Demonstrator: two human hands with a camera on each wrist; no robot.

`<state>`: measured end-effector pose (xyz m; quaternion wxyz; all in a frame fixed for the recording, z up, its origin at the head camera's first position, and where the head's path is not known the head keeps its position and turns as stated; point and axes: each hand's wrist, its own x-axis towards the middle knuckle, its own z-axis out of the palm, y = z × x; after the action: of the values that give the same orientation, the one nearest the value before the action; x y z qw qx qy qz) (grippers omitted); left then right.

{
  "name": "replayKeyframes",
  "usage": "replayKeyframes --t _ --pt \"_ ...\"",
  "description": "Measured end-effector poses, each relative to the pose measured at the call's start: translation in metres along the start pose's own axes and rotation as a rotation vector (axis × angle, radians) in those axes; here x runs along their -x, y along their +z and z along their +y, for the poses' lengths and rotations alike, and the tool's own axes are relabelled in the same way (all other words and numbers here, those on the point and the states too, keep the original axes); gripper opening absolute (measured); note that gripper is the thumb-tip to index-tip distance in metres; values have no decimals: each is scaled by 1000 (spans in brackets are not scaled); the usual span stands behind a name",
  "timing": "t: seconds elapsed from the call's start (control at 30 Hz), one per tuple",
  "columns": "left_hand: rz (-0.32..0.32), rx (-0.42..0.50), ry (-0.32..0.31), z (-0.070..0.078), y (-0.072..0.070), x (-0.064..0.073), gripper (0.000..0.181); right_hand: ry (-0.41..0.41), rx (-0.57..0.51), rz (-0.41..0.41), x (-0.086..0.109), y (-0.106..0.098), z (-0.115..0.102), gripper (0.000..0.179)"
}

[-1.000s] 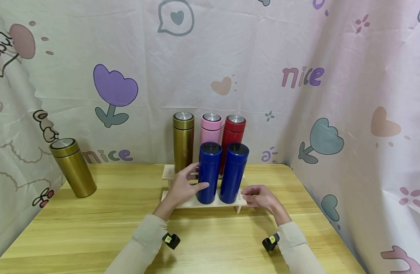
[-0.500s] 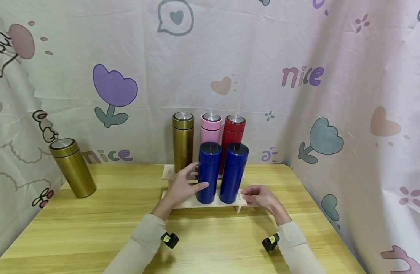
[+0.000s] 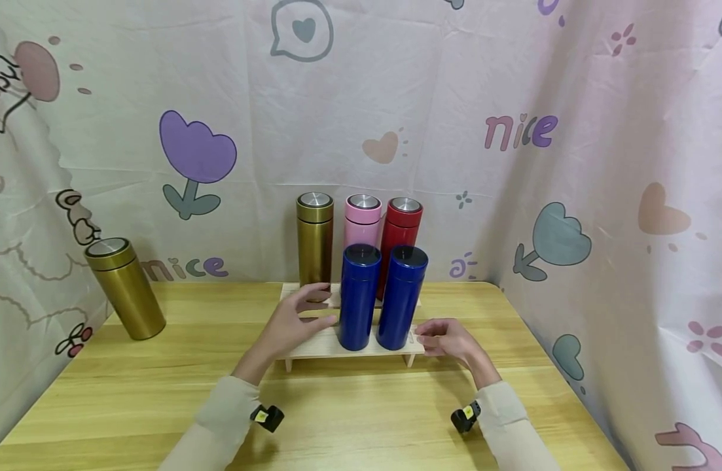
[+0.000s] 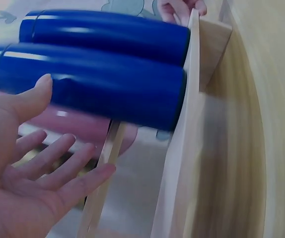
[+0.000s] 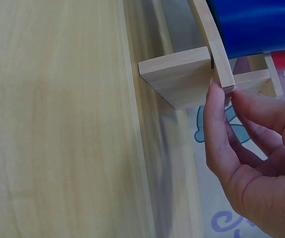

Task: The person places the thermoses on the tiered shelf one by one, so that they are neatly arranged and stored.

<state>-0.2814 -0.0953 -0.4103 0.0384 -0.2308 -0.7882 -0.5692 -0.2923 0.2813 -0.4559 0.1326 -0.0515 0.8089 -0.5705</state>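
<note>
Two blue thermos bottles, a left one point(image 3: 359, 301) and a right one point(image 3: 402, 301), stand upright on the front step of a small two-step wooden rack point(image 3: 331, 347). My left hand point(image 3: 290, 324) is just left of the left blue bottle, fingers spread and apart from it; the left wrist view shows the palm point(image 4: 28, 198) holding nothing. With thumb and fingers, my right hand point(image 3: 451, 341) pinches the right end of the front step, plain in the right wrist view, where the step's end point(image 5: 224, 74) sits between the fingertips.
On the rack's back step stand a gold bottle point(image 3: 315, 248), a pink bottle point(image 3: 362, 222) and a red bottle point(image 3: 403, 226), partly hidden by the blue ones. Another gold bottle point(image 3: 127, 291) stands at the table's left. Behind hangs a printed curtain point(image 3: 431, 98).
My left hand has let go of the left blue bottle and drawn back left and slightly toward me. The bottles and my right hand have kept their places.
</note>
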Motion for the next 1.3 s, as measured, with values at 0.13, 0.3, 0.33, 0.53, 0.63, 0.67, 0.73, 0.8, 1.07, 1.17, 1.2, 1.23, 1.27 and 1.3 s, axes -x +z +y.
replayKeyframes --t 0.13,0.3,0.33,0.53,0.63,0.67,0.73,0.8,1.07,1.17,1.2,1.23,1.27,1.3 --pt "29 -34 15 -7 -23 10 64 -1 4 -3 0 0 -1 27" --pt "69 -71 -6 -15 -55 23 65 8 13 2 1 0 -3 29" --pt "75 -81 -11 -17 -61 25 65 11 14 2 1 0 -3 29" --pt "125 -177 -29 -21 -94 40 62 20 15 3 3 1 -3 29" --pt "152 -228 -26 -20 -110 49 61 24 12 2 3 1 -3 29" --pt "162 -246 -23 -20 -115 51 60 24 9 2 3 1 -2 29" --pt "183 -281 -20 -21 -125 57 60 20 5 2 2 1 -2 29" --pt "205 -319 -13 -22 -135 63 59 15 4 1 1 0 -2 29" --pt "271 -380 -11 -31 -171 87 58 11 2 -5 1 0 -3 29" --pt "288 -401 -21 -36 -181 95 58 9 1 -3 1 0 -2 29" --pt "294 -411 -27 -37 -184 97 58 9 0 -3 1 0 -2 29" --pt "301 -420 -34 -39 -186 99 57 8 -3 -4 1 0 -2 29" --pt "307 -429 -44 -40 -189 102 57 8 -5 -4 1 0 -2 29" --pt "313 -433 -55 -41 -192 104 57 7 -7 -5 1 0 -1 29"
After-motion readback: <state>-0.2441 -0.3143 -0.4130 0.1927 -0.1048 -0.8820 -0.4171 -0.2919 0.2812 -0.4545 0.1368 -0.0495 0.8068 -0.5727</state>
